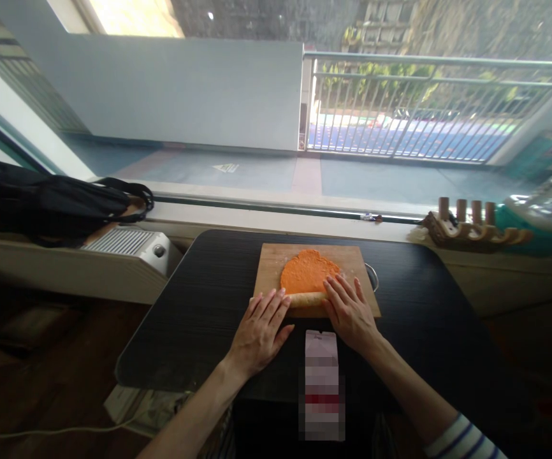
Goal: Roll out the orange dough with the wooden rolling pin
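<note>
A wooden rolling pin (308,299) lies across the near edge of a flattened sheet of orange dough (308,273). The dough rests on a wooden cutting board (269,262) and has an uneven outline. On the pin's left end lies my left hand (262,328), its fingers stretched out and the thumb apart. My right hand (350,311) rests over the right end with fingers extended, the tips reaching to the dough. Both palms press from above rather than wrap round the pin. The ends of the pin are mostly hidden under my hands.
The board stands on a dark table (190,306); a metal handle (372,278) sticks out at its right. A pale packet (321,350), partly pixelated, lies in front. Behind are a window sill, a black bag (51,197) and a wooden rack (470,226).
</note>
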### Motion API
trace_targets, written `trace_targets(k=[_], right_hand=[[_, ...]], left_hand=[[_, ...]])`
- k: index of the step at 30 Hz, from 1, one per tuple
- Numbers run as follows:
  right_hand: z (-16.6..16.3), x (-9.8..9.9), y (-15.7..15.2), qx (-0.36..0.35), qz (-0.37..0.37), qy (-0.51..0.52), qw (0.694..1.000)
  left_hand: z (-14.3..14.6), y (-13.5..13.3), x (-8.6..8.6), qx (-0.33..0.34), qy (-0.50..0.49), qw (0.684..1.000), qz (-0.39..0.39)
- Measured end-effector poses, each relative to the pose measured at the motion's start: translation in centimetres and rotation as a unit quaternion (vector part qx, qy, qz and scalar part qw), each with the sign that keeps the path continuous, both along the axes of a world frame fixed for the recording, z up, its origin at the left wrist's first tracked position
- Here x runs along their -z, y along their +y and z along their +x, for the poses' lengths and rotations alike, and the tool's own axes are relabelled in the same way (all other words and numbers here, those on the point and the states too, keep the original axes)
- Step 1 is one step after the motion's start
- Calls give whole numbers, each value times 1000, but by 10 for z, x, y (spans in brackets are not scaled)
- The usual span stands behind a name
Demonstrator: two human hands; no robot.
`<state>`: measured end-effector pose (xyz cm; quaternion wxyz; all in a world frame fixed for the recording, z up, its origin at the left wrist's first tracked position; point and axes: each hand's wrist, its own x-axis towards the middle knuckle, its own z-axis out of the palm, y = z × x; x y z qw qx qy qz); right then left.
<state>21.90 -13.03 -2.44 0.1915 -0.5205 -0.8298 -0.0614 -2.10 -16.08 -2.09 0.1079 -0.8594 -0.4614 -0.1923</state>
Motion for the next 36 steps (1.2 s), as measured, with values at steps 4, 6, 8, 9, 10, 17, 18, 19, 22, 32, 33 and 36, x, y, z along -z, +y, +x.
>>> trace_targets(k=[4, 6, 8, 9, 10, 17, 18, 19, 22, 32, 33, 36], right_hand=[[3, 3, -5, -12, 23, 7, 1000], [4, 4, -8, -18, 34, 10, 999], [5, 5, -9, -23, 44, 10, 999], [6, 6, -10, -26, 48, 10, 998], [6, 6, -10, -29, 53, 11, 998], [18, 3, -2, -104, 66, 2, 992], [20, -1, 1, -119, 65, 3, 991], [22, -6, 4, -132, 64, 4, 989], [28, -25, 18, -145, 57, 14, 988], [46, -35, 70, -130, 1, -5, 992], [47, -33, 71, -129, -6, -7, 992], [47, -29, 73, -126, -37, -6, 991]], left_hand=[[-1, -4, 1, 8, -4, 1000, 23], [-1, -5, 1, 11, -5, 999, 35], [-3, -5, 1, 16, -4, 999, 47], [-3, -4, 1, 21, -3, 998, 53], [-4, -3, 1, 27, -4, 998, 59], [-14, 19, -8, 52, -32, 997, 48], [-14, 22, -11, 63, -35, 997, 38], [-14, 27, -15, 75, -40, 996, 28], [-10, 43, -26, 93, -68, 993, 0], [18, 86, -25, 61, -135, 984, -103], [19, 86, -24, 58, -136, 983, -113], [19, 85, -21, 51, -138, 980, -133]])
